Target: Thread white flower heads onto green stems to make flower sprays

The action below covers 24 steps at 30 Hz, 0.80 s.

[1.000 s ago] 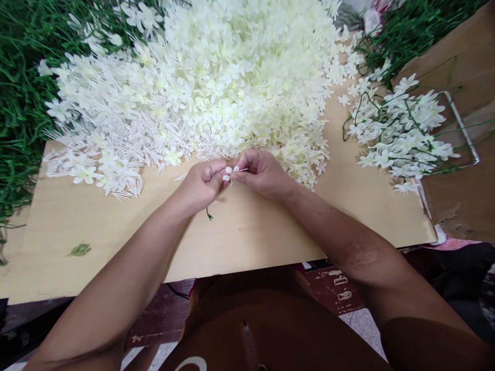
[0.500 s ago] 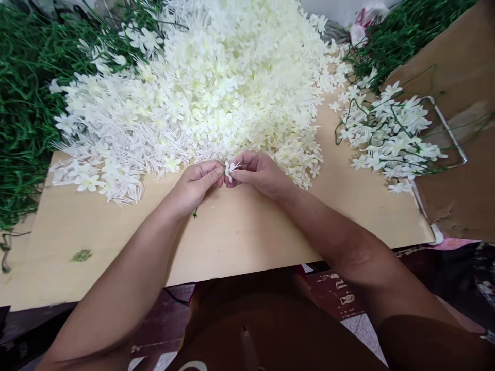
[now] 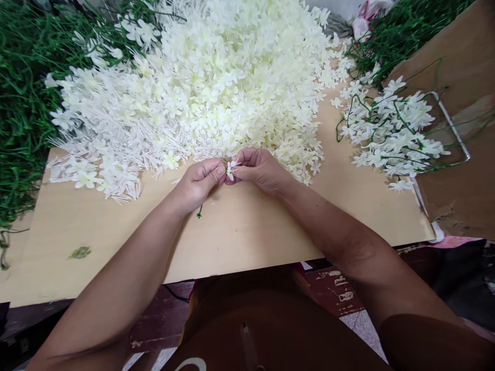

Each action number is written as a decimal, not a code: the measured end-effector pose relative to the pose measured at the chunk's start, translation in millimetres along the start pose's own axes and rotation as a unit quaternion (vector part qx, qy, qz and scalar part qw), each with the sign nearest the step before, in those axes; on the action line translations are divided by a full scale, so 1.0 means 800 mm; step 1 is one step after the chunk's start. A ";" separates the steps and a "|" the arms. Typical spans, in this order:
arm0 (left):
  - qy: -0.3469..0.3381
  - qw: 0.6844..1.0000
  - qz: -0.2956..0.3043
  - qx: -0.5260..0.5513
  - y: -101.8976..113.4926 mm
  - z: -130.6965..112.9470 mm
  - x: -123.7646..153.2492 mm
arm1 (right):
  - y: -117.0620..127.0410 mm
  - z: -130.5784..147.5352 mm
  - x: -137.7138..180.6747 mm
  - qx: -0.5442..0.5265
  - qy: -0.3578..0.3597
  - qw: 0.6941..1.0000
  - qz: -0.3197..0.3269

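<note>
Head view: the left hand and the right hand are nearly meeting over the tabletop, beside the heap of white flowers.
White flower: 1 small white flower is sitting between the fingertips of both hands.
Left hand: thumb and fingers are closing together, apparently on a green stem; its tip is hanging below the hand.
Right hand: thumb and curled fingers are pinching the white flower; its exact contact is remaining hidden.
Petals and stem: the flower is probably being light and soft, the stem thin and flexible; the base is offering a better hold than the easily creased petals.
Table edges: tabletop is extending towards the body; the heap is limiting forward room, while flowered stems and cardboard are bounding the right.
</note>
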<state>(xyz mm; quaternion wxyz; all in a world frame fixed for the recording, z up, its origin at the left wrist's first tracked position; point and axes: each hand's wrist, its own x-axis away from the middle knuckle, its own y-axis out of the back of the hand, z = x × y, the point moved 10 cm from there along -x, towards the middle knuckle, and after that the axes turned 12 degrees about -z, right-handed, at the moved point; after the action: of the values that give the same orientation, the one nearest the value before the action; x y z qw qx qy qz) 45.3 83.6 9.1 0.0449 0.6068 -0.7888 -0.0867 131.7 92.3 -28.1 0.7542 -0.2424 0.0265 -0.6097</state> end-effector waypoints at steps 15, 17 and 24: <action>-0.030 0.996 -0.043 -0.073 -0.001 0.012 -0.007 | 0.000 0.000 0.002 0.006 -0.022 0.998 -0.053; -0.017 0.994 -0.051 -0.093 0.000 0.014 -0.009 | 0.003 0.001 0.003 0.017 -0.019 0.997 -0.068; -0.093 0.972 -0.058 -0.207 0.017 -0.016 -0.004 | 0.026 0.034 0.016 0.077 -0.008 0.991 -0.111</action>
<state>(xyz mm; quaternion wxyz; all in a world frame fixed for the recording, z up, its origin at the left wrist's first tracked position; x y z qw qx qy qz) 35.1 89.4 24.0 0.0907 0.6185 -0.7177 -0.3069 162.9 92.4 -8.9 0.6985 -0.1900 -0.0540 -0.6878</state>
